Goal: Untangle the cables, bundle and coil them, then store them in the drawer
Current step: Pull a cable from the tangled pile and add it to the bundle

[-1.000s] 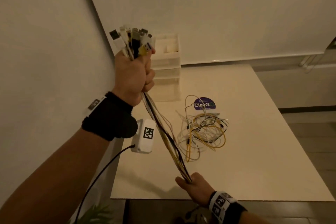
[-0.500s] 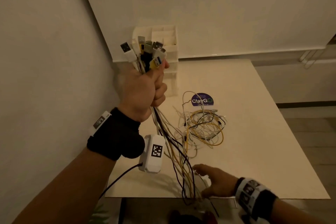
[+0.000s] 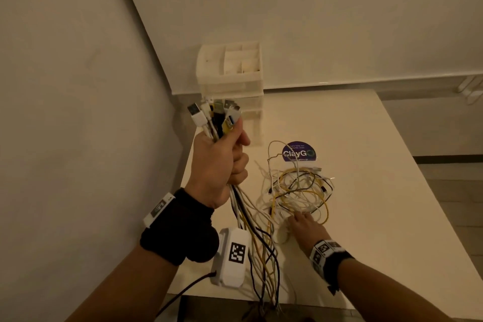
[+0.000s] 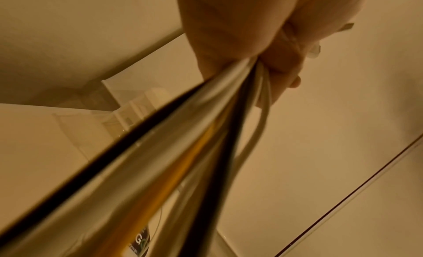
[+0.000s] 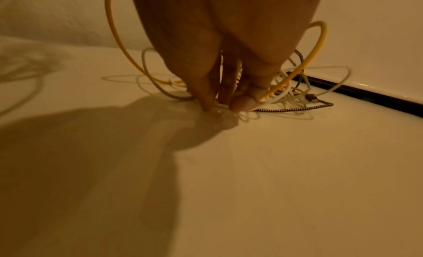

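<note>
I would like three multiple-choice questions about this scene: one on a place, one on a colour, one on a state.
1. Where does the drawer unit stand?
A. at the table's far corner, by the walls
B. at the table's near edge
C. on the floor

2. What colour is the round sticker?
A. red
B. purple
C. green

3. What is the left hand doing?
A. resting flat
B. hanging idle
C. gripping a cable bundle

Key: 1 A, it stands where the two walls meet. 2 B, a purple disc with white lettering. 3 C, fingers are curled round the cables, plugs upward.
</note>
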